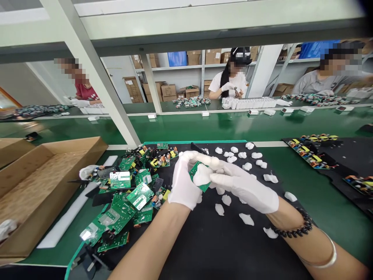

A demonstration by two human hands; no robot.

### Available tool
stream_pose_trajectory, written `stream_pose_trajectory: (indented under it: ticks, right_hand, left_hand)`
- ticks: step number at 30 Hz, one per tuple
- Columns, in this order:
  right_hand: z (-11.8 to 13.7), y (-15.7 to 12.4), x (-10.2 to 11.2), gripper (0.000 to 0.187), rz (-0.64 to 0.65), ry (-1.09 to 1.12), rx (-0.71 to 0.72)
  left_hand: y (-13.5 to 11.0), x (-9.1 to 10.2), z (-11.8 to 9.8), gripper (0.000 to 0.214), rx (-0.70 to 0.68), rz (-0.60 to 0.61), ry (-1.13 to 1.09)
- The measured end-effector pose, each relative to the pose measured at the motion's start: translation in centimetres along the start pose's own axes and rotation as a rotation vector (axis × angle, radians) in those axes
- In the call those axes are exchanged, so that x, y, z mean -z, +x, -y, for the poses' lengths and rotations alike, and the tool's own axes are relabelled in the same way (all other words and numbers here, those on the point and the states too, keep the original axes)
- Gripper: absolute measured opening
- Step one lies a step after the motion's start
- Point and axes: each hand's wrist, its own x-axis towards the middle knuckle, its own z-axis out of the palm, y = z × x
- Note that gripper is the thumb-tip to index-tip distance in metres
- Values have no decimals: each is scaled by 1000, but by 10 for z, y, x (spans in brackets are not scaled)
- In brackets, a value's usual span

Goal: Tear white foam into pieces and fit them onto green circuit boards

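My left hand [186,181], in a white glove, is closed around a small green circuit board [205,186]. A lump of white putty [201,175] covers much of the board's upturned face. Coming from the right, my gloved right hand [241,181] has its fingers at the board's far edge and its thumb against the putty's right side. The fingertips of both hands meet above the board and hide part of it. Several loose white putty lumps [246,219] lie on the black mat [204,241] under and beyond my hands.
Left of my hands is a heap of green circuit boards [121,210]. Farther left stand an open cardboard box [52,179] and a white strip [68,217]. Boards with components [310,153] rest on a black sheet at right. A slanted post [96,74] rises ahead; several co-workers sit beyond.
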Motion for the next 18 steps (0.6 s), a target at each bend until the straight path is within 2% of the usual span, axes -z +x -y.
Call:
stream_pose_trajectory:
  ticks: [2,4,7,13,16,18]
  right_hand:
    - [-2,1,-1,33,-13,-65,-9]
    - [-5,3,-3,41,-84,-116,-5]
    - [-9,3,-4,47,-162,-73,15]
    - [-6,0,5,32,-41,30,-36]
    - [-12,0,8,28,-106,85,-35]
    - [-15,1,8,29,-168,16,-70]
  left_hand:
    - [0,0,1,19,27,5,-35]
    - [1,-1,0,15,99,-17,-104]
    - [2,-3,-2,13,149,-30,-152]
    - [-1,-1,2,20,-33,25,25]
    - [-3,-1,6,19,-35,-8,14]
    - [-3,-2,8,17,-33,5,-39]
